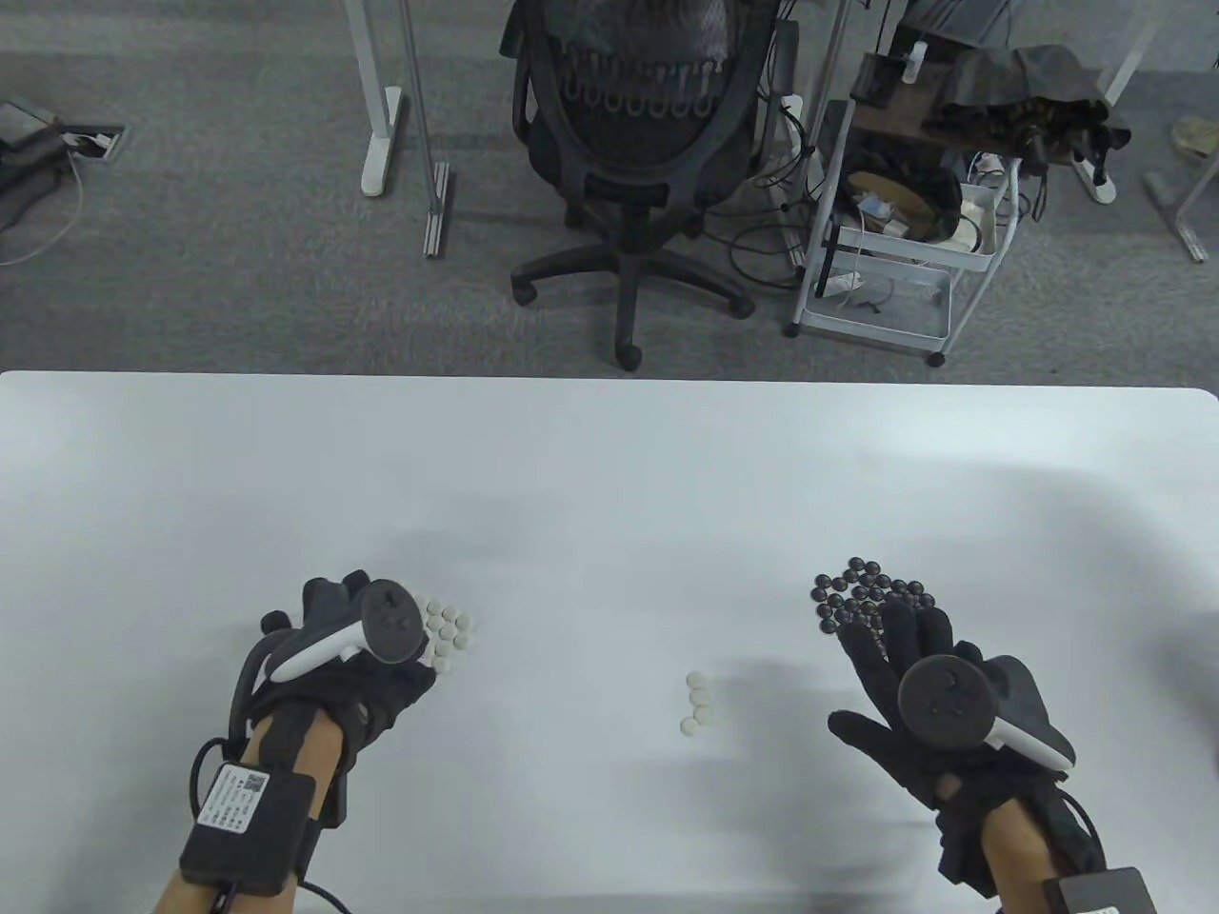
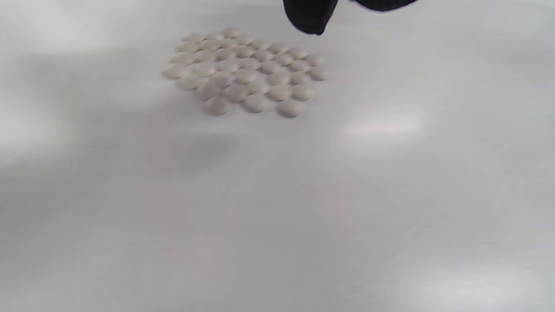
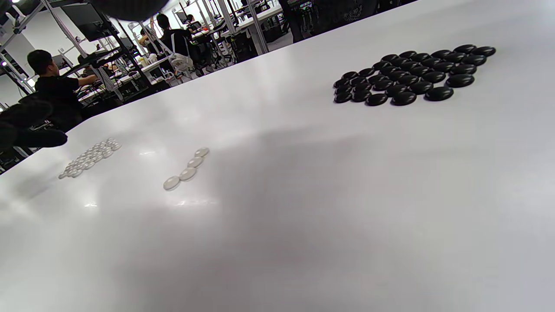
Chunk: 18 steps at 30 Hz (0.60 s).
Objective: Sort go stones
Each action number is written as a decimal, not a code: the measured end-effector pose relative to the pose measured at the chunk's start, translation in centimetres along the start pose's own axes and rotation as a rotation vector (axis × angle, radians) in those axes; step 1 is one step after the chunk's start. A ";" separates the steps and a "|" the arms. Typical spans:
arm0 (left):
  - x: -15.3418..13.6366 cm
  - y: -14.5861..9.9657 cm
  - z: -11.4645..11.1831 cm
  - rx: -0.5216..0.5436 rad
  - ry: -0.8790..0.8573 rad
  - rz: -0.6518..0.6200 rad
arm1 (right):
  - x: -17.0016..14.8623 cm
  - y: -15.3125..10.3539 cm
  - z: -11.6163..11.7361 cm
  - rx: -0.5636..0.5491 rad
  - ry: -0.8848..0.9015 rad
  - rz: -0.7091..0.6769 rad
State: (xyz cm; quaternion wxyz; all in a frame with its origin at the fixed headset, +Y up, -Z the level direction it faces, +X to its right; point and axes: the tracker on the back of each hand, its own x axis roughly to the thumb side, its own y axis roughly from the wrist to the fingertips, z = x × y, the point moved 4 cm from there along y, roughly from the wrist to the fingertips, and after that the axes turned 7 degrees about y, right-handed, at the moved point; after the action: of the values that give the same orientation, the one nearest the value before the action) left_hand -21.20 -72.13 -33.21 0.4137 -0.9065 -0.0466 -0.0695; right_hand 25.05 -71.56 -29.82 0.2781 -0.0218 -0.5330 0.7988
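Note:
A pile of white stones (image 1: 448,633) lies at the front left of the white table (image 1: 609,457), right beside my left hand (image 1: 381,666), whose tracker hides part of the pile. The pile fills the left wrist view (image 2: 245,71), with one gloved fingertip (image 2: 310,17) above it, holding nothing. A pile of black stones (image 1: 871,595) lies at the front right; my right hand (image 1: 871,681) hovers just behind it with fingers spread and empty. A short row of several loose white stones (image 1: 698,703) lies between the hands. The right wrist view shows the black pile (image 3: 412,73) and this row (image 3: 186,170).
An office chair (image 1: 633,143) and a white cart (image 1: 895,238) stand on the floor beyond the table's far edge. The table's front edge runs under both wrists. In the right wrist view the left hand (image 3: 26,125) shows at the left edge.

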 end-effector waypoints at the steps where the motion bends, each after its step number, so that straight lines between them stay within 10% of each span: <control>1: 1.1 0.0 0.4 -0.016 0.017 -0.017 | 0.0 0.0 0.0 0.001 0.000 0.001; 11: 18.0 2.3 -0.2 -0.130 0.310 -0.287 | 0.0 0.0 0.0 0.000 -0.002 -0.001; 18: 23.4 4.0 -1.8 -0.162 0.382 -0.357 | 0.3 -0.2 -0.1 -0.010 0.002 -0.015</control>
State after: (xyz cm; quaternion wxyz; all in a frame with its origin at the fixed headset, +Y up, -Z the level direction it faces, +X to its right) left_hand 2.27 -75.47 -31.22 0.3225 -0.8846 -0.1212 -0.3144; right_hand 24.95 -71.28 -29.66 0.2844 -0.0202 -0.5369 0.7940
